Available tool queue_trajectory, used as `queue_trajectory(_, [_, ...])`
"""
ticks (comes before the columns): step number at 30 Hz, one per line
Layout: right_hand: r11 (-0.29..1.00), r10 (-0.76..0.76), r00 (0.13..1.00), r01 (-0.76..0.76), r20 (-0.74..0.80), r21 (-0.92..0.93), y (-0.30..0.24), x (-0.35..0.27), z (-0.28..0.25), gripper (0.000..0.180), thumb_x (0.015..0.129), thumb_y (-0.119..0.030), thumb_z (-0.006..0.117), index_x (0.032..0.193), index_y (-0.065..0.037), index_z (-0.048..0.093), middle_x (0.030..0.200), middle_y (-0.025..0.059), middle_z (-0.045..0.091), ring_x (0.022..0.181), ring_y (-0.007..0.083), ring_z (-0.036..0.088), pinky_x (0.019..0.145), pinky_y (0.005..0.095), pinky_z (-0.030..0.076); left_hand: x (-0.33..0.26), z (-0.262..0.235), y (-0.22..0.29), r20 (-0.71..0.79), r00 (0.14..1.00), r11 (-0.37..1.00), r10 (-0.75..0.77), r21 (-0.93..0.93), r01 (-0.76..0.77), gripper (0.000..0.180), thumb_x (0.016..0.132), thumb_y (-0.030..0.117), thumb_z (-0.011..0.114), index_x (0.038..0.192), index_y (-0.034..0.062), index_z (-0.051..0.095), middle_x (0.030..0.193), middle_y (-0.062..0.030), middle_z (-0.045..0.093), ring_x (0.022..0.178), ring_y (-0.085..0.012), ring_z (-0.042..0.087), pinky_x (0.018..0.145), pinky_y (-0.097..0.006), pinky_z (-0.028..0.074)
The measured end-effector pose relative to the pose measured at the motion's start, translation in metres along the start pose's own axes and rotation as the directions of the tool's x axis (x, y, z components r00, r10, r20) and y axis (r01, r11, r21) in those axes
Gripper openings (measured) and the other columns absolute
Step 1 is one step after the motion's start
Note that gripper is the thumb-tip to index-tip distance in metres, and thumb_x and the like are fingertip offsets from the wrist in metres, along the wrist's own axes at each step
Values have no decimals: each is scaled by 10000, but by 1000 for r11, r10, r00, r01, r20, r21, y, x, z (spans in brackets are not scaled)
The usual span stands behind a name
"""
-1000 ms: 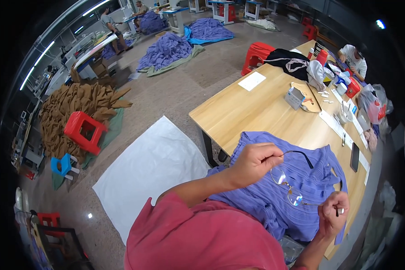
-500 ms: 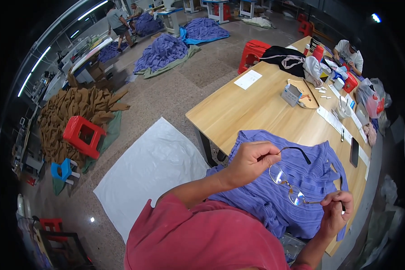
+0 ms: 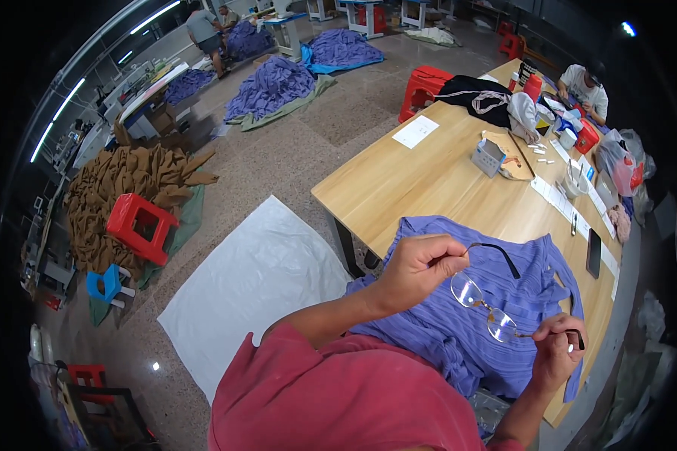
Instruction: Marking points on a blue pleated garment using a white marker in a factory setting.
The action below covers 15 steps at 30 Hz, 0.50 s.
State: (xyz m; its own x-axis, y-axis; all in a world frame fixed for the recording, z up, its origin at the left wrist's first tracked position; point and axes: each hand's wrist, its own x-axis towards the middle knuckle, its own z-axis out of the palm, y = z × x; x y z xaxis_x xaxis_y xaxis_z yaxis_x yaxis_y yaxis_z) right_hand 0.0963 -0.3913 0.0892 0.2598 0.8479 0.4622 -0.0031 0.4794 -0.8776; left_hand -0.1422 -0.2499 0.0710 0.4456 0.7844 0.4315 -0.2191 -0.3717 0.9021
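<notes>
A pair of eyeglasses (image 3: 478, 301) with thin metal rims and dark temple tips hangs between my hands above the table. My left hand (image 3: 421, 270) pinches one temple arm between thumb and fingers. Lower and to the right, my right hand (image 3: 558, 349) grips the other temple arm, its dark tip sticking out past the fingers. Beneath them a purple pleated garment (image 3: 459, 331) lies spread over the near end of the wooden table (image 3: 399, 180), with part of it hanging over the left edge.
A phone (image 3: 593, 254), a small grey box (image 3: 488, 158) and a white paper (image 3: 415, 132) lie on the table. A co-worker (image 3: 585, 90) sits at its far end. On the floor are a white sheet (image 3: 256, 278), brown cloth (image 3: 128, 188), purple piles (image 3: 271, 86) and a red stool (image 3: 139, 225).
The right-hand end of the glasses has turned slightly, and its temple tip now shows more beyond my right fingers. My left hand stays almost still. A far-off person has shifted place.
</notes>
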Motion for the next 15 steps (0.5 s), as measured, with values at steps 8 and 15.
queue_trajectory(8, [986, -161, 987, 160, -3, -40, -14, 3, 4, 236, 927, -225, 648, 914, -8, 555, 699, 124, 572, 564, 172, 562, 498, 246, 427, -7, 2, 9, -4, 1000, 998, 30, -51, -30, 67, 900, 41, 657, 891, -24, 642, 773, -23, 620, 664, -54, 535, 589, -217, 428])
queue_trajectory(15, [943, -327, 942, 321, 71, 85, -39, 14, 20, 144, 914, -198, 645, 903, -69, 583, 664, 68, 624, 397, 107, 446, 384, 224, 302, -8, 0, 36, 50, 995, 989, 89, -121, -83, 33, 893, -1, 645, 899, -33, 644, 793, -51, 638, 649, -71, 547, 583, -218, 430])
